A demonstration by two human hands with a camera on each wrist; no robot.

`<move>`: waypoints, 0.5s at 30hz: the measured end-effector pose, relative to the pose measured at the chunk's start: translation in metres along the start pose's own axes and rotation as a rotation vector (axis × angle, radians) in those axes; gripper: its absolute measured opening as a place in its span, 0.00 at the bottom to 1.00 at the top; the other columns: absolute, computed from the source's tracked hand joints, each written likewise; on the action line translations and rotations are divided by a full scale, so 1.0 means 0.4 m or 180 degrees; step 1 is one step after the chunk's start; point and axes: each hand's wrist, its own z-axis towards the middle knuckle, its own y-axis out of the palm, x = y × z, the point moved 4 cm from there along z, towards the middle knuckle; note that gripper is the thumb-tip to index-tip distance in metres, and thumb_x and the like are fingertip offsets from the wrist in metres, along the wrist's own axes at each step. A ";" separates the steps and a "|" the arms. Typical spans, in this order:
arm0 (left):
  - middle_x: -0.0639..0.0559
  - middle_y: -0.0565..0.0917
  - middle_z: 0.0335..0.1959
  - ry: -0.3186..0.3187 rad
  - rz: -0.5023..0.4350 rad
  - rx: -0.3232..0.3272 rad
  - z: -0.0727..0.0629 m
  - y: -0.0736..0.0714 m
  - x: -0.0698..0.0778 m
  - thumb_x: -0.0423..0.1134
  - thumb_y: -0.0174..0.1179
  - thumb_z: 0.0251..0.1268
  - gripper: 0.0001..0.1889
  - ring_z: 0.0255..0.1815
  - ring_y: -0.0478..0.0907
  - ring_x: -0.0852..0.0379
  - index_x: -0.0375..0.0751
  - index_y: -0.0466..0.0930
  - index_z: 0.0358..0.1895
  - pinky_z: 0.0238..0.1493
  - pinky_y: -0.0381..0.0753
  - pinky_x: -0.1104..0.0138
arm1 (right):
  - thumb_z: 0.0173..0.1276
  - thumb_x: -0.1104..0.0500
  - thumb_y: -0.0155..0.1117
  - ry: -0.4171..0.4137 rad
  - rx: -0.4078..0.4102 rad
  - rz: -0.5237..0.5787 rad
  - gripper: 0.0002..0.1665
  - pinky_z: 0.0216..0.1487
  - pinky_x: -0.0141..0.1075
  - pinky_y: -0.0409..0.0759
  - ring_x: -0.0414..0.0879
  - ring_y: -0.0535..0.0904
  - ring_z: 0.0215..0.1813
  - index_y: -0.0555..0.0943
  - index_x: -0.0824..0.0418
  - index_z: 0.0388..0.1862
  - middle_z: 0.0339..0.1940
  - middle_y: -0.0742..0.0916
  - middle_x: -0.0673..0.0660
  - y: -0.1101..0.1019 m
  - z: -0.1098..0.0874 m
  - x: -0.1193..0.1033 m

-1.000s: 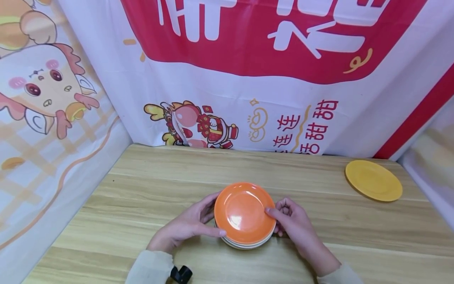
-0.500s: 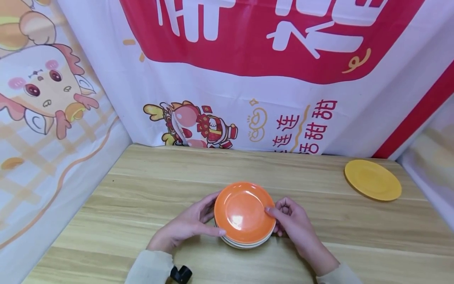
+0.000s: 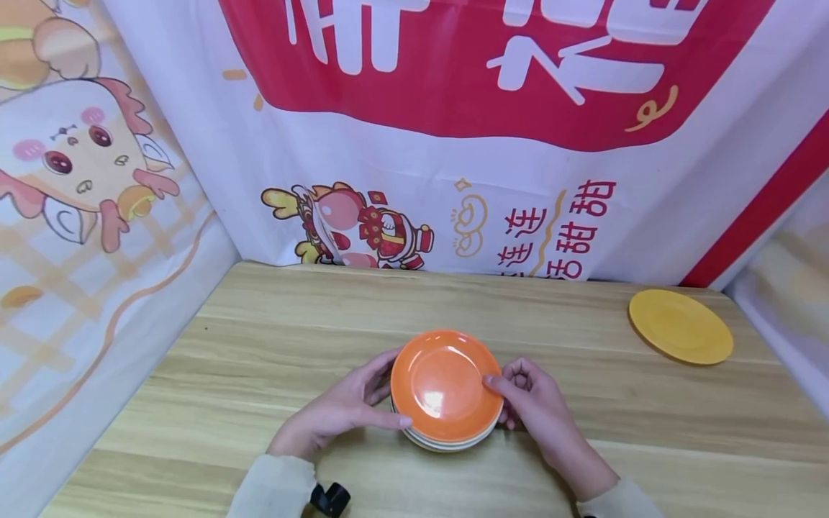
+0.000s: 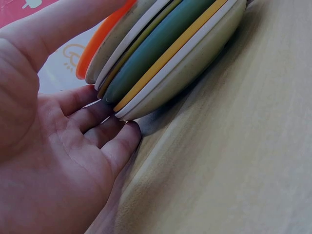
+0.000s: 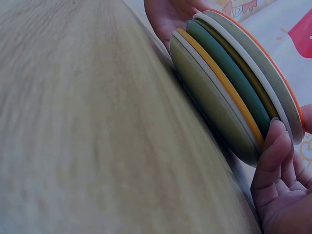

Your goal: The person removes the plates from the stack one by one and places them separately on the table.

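A stack of plates sits on the table in front of me, topped by a glossy orange plate (image 3: 447,388). Below it, the wrist views show layers of grey, white, a green plate (image 4: 146,63), a yellow plate (image 5: 222,78) and an olive bottom plate (image 5: 209,102). My left hand (image 3: 352,403) holds the stack's left side, thumb at the front rim and fingers along the edges. On the opposite side my right hand (image 3: 534,403) grips it, thumb over the orange rim and curled fingers against the plate edges.
A single yellow plate (image 3: 680,326) lies at the back right of the wooden table (image 3: 291,316). A white and red printed cloth (image 3: 414,158) hangs behind the table's far edge. Another patterned cloth (image 3: 84,288) borders the left side.
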 end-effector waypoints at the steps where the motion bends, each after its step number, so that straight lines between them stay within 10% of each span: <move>1: 0.47 0.59 0.89 -0.0011 0.0001 -0.0004 0.000 0.000 0.000 0.35 0.77 0.64 0.50 0.88 0.59 0.39 0.51 0.57 0.86 0.88 0.60 0.48 | 0.71 0.54 0.77 0.0010 0.0004 -0.0003 0.20 0.22 0.29 0.78 0.44 0.78 0.23 0.75 0.62 0.47 0.27 0.81 0.53 -0.001 -0.001 0.001; 15: 0.46 0.58 0.89 -0.0006 0.0016 -0.0022 0.001 0.002 0.002 0.34 0.77 0.64 0.51 0.88 0.58 0.38 0.51 0.57 0.86 0.88 0.59 0.47 | 0.71 0.54 0.76 0.0026 0.0031 -0.0005 0.20 0.22 0.29 0.78 0.45 0.78 0.24 0.74 0.62 0.48 0.27 0.81 0.53 0.000 -0.004 -0.002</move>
